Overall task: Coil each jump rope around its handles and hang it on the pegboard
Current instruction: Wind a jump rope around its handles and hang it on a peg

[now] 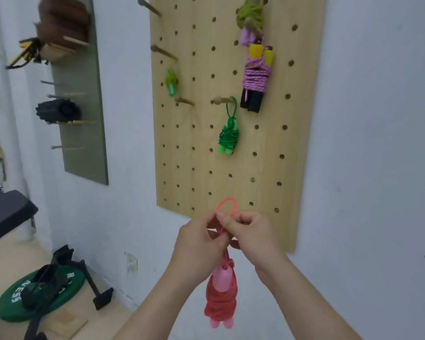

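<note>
A pink jump rope (221, 294), its red cord wound around the two pink handles, hangs below my hands in front of the wooden pegboard (199, 148). My left hand (199, 244) and my right hand (250, 235) pinch the cord together above the bundle. A small red loop (227, 204) sticks up over my fingers, just before the board's lower edge. A green coiled rope (228, 137) hangs from a peg (220, 100) mid-board. A purple coiled rope with yellow and black handles (255, 78) hangs at the upper right under a yellow-green bundle (249, 14).
Bare wooden pegs (185, 101) jut from the board's left side, one carrying a small green item (171, 83). A grey wall rack (81, 94) with pegs and dark gear hangs to the left. A green weight plate (37, 295), black stands and a black bench (5, 214) occupy the floor at left.
</note>
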Demonstrator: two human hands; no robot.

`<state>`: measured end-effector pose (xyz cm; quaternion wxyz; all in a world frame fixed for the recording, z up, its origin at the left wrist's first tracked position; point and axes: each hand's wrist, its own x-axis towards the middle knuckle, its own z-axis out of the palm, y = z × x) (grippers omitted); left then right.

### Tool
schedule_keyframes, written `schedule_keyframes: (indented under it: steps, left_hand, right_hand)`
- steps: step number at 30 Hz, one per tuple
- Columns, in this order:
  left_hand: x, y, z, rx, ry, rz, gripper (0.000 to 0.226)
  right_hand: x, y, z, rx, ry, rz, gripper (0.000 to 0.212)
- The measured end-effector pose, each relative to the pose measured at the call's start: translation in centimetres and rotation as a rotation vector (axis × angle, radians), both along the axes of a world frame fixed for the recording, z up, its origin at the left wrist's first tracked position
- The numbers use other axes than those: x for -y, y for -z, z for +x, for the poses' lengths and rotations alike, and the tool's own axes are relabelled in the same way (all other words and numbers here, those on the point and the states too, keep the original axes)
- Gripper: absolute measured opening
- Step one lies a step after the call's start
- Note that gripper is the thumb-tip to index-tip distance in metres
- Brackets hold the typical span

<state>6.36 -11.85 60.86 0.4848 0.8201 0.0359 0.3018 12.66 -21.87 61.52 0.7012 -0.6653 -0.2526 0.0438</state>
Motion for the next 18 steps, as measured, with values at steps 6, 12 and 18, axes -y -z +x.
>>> schedule_keyframes:
  steps: [6,12,18]
  left_hand:
    - [-1.2,-5.3,3.2,0.065,0.169,-0.203,0.029]
    - [-4.4,-10.0,6.2,0.126,0.415,-0.571,0.011]
    - [-8.5,-11.7,9.6,0.172,0.433,-0.671,0.013]
  right_hand:
    - [0.2,-6.4,2.3,0.18,0.092,-0.035,0.02]
    - [-1.8,-10.7,6.1,0.064,-0.12,-0.096,0.023]
    - [-6.2,-13.6,9.0,0.079,-0.109,0.025,0.013]
